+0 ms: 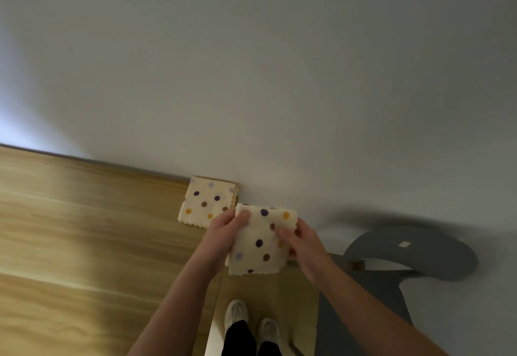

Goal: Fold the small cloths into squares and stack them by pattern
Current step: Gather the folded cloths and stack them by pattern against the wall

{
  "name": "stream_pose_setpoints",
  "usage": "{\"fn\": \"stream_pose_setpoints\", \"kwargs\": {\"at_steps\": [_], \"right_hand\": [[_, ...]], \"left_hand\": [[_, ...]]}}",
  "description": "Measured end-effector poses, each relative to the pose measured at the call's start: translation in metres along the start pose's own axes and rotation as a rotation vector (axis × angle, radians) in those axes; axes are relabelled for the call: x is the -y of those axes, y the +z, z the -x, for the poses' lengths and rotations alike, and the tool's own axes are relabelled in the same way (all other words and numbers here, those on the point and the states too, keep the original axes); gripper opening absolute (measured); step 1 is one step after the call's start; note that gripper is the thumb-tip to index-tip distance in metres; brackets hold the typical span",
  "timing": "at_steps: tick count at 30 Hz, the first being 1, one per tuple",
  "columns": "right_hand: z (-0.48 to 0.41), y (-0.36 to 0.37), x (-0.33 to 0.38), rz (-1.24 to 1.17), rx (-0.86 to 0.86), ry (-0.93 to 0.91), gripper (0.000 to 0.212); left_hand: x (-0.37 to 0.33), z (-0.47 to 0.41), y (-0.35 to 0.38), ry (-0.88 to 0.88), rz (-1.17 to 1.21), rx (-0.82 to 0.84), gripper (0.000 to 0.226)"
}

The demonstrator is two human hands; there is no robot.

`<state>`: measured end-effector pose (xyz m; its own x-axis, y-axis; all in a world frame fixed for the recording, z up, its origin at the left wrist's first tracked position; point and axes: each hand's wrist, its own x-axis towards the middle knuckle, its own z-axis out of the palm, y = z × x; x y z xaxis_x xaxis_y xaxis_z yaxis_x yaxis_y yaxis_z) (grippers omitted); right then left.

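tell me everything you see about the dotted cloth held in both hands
The held cloth is cream, soft-looking fabric with purple, brown, orange and pale lilac dots and zigzag-cut edges. It looks folded, with layered edges at its lower left corner, and is rumpled along the top. The left hand grips its upper left edge; the right hand pinches its right side. It is held up just right of a matching folded cloth lying on the wooden table.

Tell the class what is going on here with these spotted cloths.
A person holds up a cream polka-dot cloth, the left hand gripping its left edge and the right hand pinching its right side. It looks partly folded. A folded cloth of the same pattern lies on the wooden table just beyond.
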<state>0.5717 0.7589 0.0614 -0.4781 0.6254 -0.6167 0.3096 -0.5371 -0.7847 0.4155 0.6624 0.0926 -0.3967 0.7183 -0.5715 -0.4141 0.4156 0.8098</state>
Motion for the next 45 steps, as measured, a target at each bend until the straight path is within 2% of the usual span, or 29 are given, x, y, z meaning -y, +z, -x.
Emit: {"fn": "stream_pose_setpoints", "kwargs": {"at_steps": [2, 3, 6, 9, 12, 15, 17, 20, 31, 38, 41, 45], "right_hand": [[-0.004, 0.003, 0.0, -0.052, 0.069, 0.017, 0.068], [-0.005, 0.005, 0.0, -0.089, 0.115, 0.039, 0.07], [-0.008, 0.015, 0.003, -0.146, 0.144, 0.067, 0.045], [-0.013, 0.03, 0.002, -0.14, 0.042, 0.05, 0.028], [-0.019, 0.051, -0.001, -0.087, -0.019, 0.07, 0.026], [-0.025, 0.071, -0.005, -0.08, 0.04, 0.151, 0.031], [-0.032, 0.082, -0.005, -0.03, 0.047, 0.169, 0.031], [-0.042, 0.091, -0.004, 0.06, -0.024, 0.121, 0.019], [-0.097, 0.121, 0.005, -0.062, -0.102, 0.195, 0.015], [-0.13, 0.136, -0.004, -0.135, -0.148, 0.232, 0.028], [-0.136, 0.137, -0.003, -0.179, -0.161, 0.236, 0.016], [-0.14, 0.14, 0.0, -0.129, -0.179, 0.186, 0.011]], "left_hand": [[-0.004, -0.002, -0.009, -0.021, 0.009, 0.029, 0.024], [-0.007, -0.003, -0.014, -0.037, 0.01, 0.044, 0.024], [-0.012, -0.009, -0.027, -0.058, -0.012, 0.043, 0.024], [-0.007, -0.022, -0.038, -0.005, -0.209, -0.103, 0.025], [0.003, -0.037, -0.045, 0.085, -0.481, -0.264, 0.034], [0.013, -0.044, -0.051, 0.152, -0.62, -0.403, 0.036], [0.018, -0.05, -0.059, 0.169, -0.695, -0.459, 0.035], [0.024, -0.056, -0.068, 0.184, -0.805, -0.496, 0.034], [0.007, -0.106, -0.096, 0.114, -0.655, -0.451, 0.027], [0.016, -0.142, -0.109, 0.079, -0.679, -0.447, 0.024], [0.017, -0.152, -0.111, 0.07, -0.669, -0.451, 0.025], [0.018, -0.155, -0.11, 0.152, -0.645, -0.495, 0.027]]}}
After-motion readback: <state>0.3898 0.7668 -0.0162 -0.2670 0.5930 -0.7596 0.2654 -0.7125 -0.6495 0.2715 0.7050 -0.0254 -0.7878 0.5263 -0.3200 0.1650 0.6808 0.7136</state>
